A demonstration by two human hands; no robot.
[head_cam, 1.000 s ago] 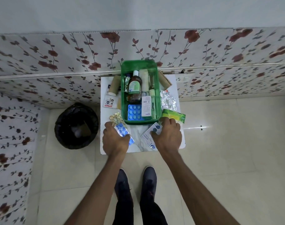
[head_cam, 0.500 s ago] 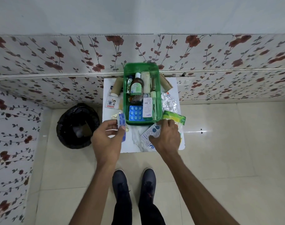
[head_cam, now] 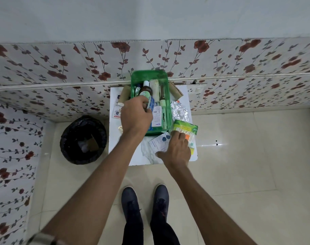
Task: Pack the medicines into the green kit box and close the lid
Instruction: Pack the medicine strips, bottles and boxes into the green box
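Left hand over the green kit box, clamped on a blue blister strip. Right hand flat, fingers apart, on table packets.

Evenly lit, soft shadows; small glare on floor right of bench; wide-angle bending at edges.

L hand at frame centre, arm extended, fingers pinched shut. R hand lower right of centre, palm down, fingers spread flat.
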